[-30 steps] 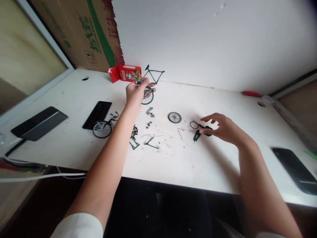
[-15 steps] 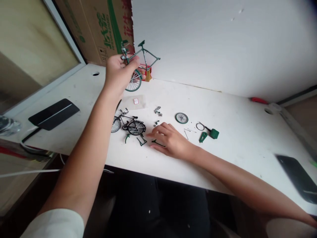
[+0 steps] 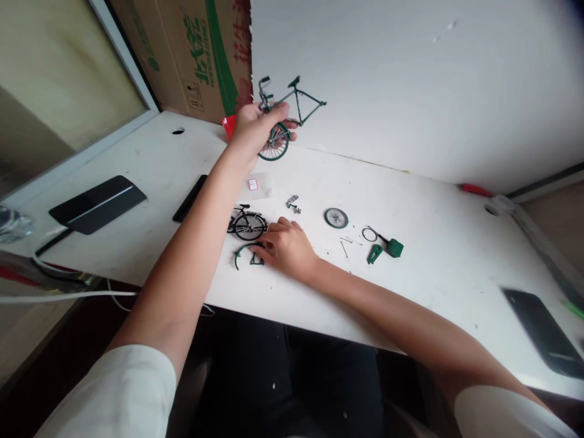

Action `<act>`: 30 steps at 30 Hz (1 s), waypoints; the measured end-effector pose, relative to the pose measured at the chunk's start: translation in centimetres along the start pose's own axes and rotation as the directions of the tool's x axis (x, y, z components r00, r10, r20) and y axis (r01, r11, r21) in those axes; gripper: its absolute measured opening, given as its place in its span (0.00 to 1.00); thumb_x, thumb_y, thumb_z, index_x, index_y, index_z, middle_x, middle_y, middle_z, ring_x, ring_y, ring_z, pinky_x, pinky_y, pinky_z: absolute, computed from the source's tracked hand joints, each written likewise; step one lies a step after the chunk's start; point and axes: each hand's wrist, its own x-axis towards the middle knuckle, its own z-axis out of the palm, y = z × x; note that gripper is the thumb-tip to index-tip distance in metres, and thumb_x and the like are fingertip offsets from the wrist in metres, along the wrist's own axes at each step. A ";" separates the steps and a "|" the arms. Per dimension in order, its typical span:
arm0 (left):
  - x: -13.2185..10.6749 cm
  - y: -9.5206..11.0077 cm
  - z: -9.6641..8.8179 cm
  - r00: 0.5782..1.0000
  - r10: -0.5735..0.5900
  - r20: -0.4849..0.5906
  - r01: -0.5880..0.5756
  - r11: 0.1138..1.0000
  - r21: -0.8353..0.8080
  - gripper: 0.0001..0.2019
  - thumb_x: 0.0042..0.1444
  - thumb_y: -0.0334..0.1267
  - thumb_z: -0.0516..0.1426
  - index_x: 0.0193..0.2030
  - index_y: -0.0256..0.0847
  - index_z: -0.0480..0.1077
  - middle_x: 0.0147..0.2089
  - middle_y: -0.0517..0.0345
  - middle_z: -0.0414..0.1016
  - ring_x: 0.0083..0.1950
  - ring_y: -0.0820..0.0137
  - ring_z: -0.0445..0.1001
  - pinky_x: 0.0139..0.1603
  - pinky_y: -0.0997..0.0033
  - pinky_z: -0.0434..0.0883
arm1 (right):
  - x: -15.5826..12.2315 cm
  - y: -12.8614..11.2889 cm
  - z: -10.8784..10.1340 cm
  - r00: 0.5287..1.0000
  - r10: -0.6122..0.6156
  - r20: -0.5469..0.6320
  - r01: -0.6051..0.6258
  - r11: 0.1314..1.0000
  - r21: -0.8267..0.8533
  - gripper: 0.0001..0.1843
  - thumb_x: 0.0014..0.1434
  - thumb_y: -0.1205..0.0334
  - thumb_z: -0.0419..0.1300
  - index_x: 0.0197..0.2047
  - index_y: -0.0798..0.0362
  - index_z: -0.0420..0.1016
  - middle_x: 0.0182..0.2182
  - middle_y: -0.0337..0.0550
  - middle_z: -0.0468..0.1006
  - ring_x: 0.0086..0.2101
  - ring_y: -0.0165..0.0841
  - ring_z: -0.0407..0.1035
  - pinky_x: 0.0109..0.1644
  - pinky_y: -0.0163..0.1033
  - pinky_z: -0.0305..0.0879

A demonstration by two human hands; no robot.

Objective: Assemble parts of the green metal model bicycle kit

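1. Head view: the left hand [image 3: 255,126] has its grip clamped on a green bicycle frame [image 3: 298,106], held up over the tabletop [image 3: 420,219] toward the far edge, left of the middle. The frame carries a saddle, handlebars and a front wheel [image 3: 275,145].
2. Toward the near edge, the right hand [image 3: 291,248] has its thumb and forefinger at a curved green strip [image 3: 236,258]; whether that grip has closed on it cannot be made out. A small green bracket [image 3: 257,261] lies just under the fingers.
3. Beside these stands a black bicycle [image 3: 249,226], its front hidden by the left forearm.
4. Farther toward the right edge lie a loose wheel [image 3: 336,218], thin rods [image 3: 344,248], a black ring [image 3: 369,233], a slotted green piece [image 3: 375,253] and a green block [image 3: 394,247].
5. Small silver parts [image 3: 293,204] lie between the loose wheel and a clear packet [image 3: 261,186].
6. One dark slab [image 3: 98,204] rests near the left edge, another [image 3: 542,331] by the near right corner.
7. Brown cardboard [image 3: 182,61] stands at the far left corner.
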 end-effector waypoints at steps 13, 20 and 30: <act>-1.6 -0.1 -3.1 0.986 0.102 0.130 -0.106 0.994 0.023 0.08 0.67 0.41 0.65 0.43 0.37 0.78 0.40 0.51 0.85 0.38 0.67 0.85 0.35 0.75 0.75 | -3.9 5.6 -3.1 0.963 0.089 -0.253 -0.034 0.976 0.215 0.06 0.70 0.62 0.62 0.44 0.52 0.82 0.38 0.47 0.85 0.43 0.42 0.73 0.47 0.48 0.71; -3.5 -1.4 -0.1 0.985 0.025 0.171 -0.032 0.999 0.038 0.07 0.65 0.36 0.66 0.41 0.35 0.76 0.38 0.49 0.83 0.33 0.66 0.84 0.36 0.70 0.77 | -7.8 10.4 -6.5 0.846 0.466 -0.258 -0.226 0.753 0.618 0.12 0.60 0.48 0.73 0.41 0.47 0.88 0.43 0.46 0.88 0.36 0.36 0.79 0.34 0.41 0.74; -12.9 -8.7 9.0 0.979 -0.134 0.151 0.164 0.964 -0.207 0.12 0.59 0.33 0.70 0.46 0.35 0.74 0.42 0.49 0.85 0.39 0.68 0.86 0.45 0.69 0.80 | -11.0 16.0 -9.7 0.613 0.559 -0.558 -0.127 0.767 0.629 0.12 0.55 0.52 0.77 0.38 0.49 0.88 0.38 0.46 0.86 0.29 0.30 0.74 0.27 0.37 0.71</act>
